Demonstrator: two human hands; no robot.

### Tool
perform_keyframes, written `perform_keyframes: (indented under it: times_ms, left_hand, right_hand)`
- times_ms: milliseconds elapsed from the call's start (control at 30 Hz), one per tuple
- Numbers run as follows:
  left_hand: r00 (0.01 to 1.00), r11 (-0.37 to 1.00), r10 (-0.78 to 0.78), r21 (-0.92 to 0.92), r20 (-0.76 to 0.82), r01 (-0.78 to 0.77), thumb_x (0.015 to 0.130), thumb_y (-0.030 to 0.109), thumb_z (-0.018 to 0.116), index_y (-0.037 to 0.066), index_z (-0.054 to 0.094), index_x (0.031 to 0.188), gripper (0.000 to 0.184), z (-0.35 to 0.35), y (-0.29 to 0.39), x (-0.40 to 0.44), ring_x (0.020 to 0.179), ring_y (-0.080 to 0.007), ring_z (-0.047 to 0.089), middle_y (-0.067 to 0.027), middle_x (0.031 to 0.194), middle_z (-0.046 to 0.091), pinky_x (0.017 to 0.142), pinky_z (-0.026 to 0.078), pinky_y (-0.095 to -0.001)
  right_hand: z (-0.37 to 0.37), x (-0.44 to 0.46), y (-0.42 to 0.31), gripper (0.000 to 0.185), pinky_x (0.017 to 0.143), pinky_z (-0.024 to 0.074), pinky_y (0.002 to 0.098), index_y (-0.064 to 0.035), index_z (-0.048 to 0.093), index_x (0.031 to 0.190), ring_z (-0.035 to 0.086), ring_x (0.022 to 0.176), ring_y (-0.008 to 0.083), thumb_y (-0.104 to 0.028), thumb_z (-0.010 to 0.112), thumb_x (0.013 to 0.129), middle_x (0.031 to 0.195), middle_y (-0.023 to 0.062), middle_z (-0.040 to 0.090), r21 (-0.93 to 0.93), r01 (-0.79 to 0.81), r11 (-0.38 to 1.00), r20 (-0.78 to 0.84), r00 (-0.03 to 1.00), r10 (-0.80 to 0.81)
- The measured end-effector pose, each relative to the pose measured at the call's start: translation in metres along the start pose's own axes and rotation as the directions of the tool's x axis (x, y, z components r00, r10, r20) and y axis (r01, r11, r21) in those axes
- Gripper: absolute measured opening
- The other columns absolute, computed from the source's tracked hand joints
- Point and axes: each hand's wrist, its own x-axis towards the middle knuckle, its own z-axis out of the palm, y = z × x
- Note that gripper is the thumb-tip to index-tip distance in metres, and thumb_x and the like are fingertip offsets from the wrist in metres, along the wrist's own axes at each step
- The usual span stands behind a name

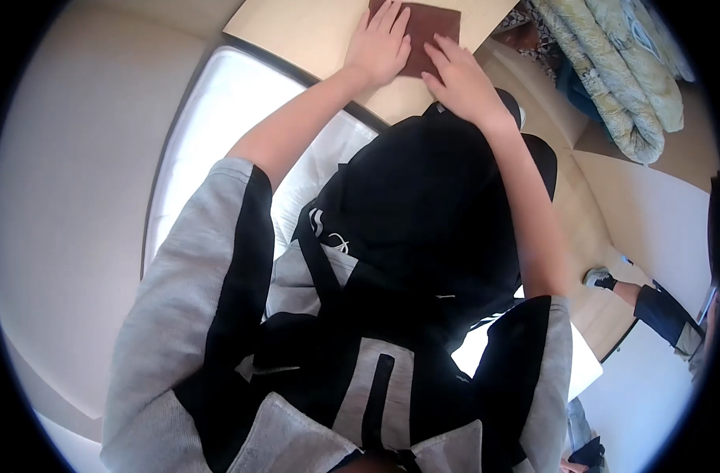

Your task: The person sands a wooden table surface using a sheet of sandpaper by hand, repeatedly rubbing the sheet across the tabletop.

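A flat dark brown square sheet (432, 30) lies on a light wooden surface (289, 30) at the top of the view. My left hand (379, 46) rests on its left part, palm down, fingers stretched out and a little apart. On its lower right part lies my right hand (464, 79), with the fingers spread and pointing up and left. Neither hand grips anything that shows. The top edge of the sheet is partly covered by the left fingers.
Below the wooden surface is a white padded surface (218, 102). Folded patterned bedding (612, 71) is at the upper right. Another person (663, 311) stands at the right edge, and part of someone (584, 453) shows at the lower right.
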Motion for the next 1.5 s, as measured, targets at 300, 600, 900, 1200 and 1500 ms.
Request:
perform_keyframes:
  times_ms: [300, 600, 900, 1200, 1500]
  left_hand:
    - [0.998, 0.953, -0.007, -0.303, -0.063, -0.012, 0.09, 0.023, 0.046, 0.0, 0.042, 0.133, 0.05, -0.03, 0.001, -0.048, 0.133, -0.031, 0.036, -0.0162, 0.143, 0.038, 0.11, 0.03, -0.0412]
    - [0.749, 0.215, 0.66, -0.94, -0.06, -0.264, 0.089, 0.009, 0.053, -0.004, 0.065, 0.102, 0.022, -0.273, 0.158, -0.112, 0.084, -0.0252, 0.066, -0.0131, 0.096, 0.067, 0.074, 0.054, -0.0353]
    - [0.585, -0.011, 0.461, -0.663, -0.667, -0.748, 0.089, 0.01, 0.052, -0.002, 0.063, 0.104, 0.023, -0.334, 0.18, -0.135, 0.08, -0.0225, 0.065, -0.0116, 0.098, 0.066, 0.07, 0.053, -0.0348]
    - [0.366, 0.059, 0.433, -0.379, -0.824, -0.923, 0.091, 0.011, 0.051, -0.001, 0.063, 0.104, 0.022, -0.342, 0.166, -0.107, 0.078, -0.0209, 0.064, -0.01, 0.097, 0.066, 0.07, 0.052, -0.034]
    - [0.259, 0.118, 0.397, -0.231, -0.881, -0.966, 0.092, 0.013, 0.049, 0.0, 0.062, 0.104, 0.022, -0.349, 0.168, -0.098, 0.076, -0.0194, 0.063, -0.0085, 0.095, 0.065, 0.07, 0.052, -0.0331]
  right_hand:
    - [-0.193, -0.087, -0.107, 0.037, 0.095, 0.0445, 0.0371, 0.007, 0.054, 0.123, 0.064, 0.096, 0.0233, -0.015, 0.045, 0.094, 0.106, 0.0175, 0.067, 0.551, 0.223, 0.804, -0.489, 0.867, 0.094]
    - [-0.303, -0.155, -0.141, 0.036, 0.094, 0.0439, 0.0365, 0.0057, 0.054, 0.122, 0.063, 0.096, 0.0226, -0.015, 0.046, 0.093, 0.105, 0.0164, 0.066, 0.254, 0.518, 0.817, -0.761, 0.628, -0.162]
    - [-0.348, -0.183, -0.147, 0.035, 0.093, 0.0433, 0.036, 0.0044, 0.054, 0.121, 0.062, 0.095, 0.022, -0.015, 0.047, 0.093, 0.105, 0.0154, 0.065, 0.178, 0.528, 0.83, -0.82, 0.547, -0.172]
    - [-0.343, -0.195, -0.14, 0.033, 0.092, 0.0427, 0.0354, 0.003, 0.054, 0.119, 0.061, 0.095, 0.0213, -0.015, 0.048, 0.092, 0.104, 0.0143, 0.064, 0.091, 0.497, 0.863, -0.907, 0.399, -0.134]
    - [-0.352, -0.212, -0.132, 0.032, 0.091, 0.0421, 0.0349, 0.0017, 0.054, 0.118, 0.059, 0.095, 0.0206, -0.015, 0.048, 0.092, 0.104, 0.0132, 0.063, 0.052, 0.467, 0.883, -0.93, 0.343, -0.127]
